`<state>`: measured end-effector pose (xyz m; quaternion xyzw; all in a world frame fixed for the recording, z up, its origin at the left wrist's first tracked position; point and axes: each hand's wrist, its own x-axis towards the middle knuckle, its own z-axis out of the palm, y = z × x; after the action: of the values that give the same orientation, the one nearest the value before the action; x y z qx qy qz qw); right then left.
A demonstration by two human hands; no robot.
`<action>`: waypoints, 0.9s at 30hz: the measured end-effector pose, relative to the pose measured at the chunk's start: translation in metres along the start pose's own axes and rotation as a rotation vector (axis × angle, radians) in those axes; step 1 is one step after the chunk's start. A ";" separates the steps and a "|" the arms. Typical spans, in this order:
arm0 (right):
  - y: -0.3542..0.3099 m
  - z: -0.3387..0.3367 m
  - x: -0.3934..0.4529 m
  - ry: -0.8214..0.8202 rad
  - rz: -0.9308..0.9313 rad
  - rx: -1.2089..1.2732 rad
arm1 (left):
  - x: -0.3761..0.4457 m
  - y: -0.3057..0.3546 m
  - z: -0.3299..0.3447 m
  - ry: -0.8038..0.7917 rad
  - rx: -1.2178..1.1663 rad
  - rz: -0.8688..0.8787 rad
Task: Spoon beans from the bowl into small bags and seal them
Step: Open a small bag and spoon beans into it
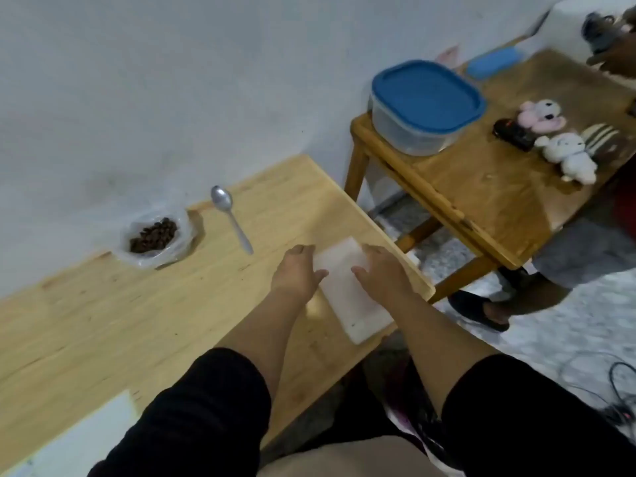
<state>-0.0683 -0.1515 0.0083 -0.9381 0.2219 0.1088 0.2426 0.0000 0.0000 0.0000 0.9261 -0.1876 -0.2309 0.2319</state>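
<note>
A stack of small white bags [347, 297] lies flat near the right end of the light wooden table [144, 304]. My left hand [296, 273] rests on the stack's left edge with the thumb on top. My right hand [378, 273] presses on its right edge, fingers curled over it. Dark beans [153, 235] fill a bowl lined with clear plastic [179, 246] at the back of the table by the wall. A metal spoon [230, 215] lies on the table just right of the bowl, untouched.
A darker wooden side table [499, 194] stands to the right, carrying a clear tub with a blue lid [423, 105], plush toys [564, 156] and a dark object. Another person's sandalled foot [481, 311] is on the floor. Cables [616, 390] lie at lower right. White paper [86, 438] sits at the table's near left.
</note>
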 end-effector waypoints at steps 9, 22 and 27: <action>0.008 0.008 0.007 0.105 -0.036 -0.034 | 0.000 -0.004 0.016 0.194 0.033 0.039; -0.005 0.004 0.007 0.175 -0.084 0.093 | -0.009 -0.003 0.017 0.393 -0.026 0.106; -0.032 -0.008 0.015 0.269 -0.184 0.155 | -0.012 -0.001 -0.006 0.372 -0.219 0.128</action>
<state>-0.0392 -0.1361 0.0238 -0.9390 0.1732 -0.0579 0.2913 -0.0060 0.0085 0.0079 0.9082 -0.1735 -0.0600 0.3761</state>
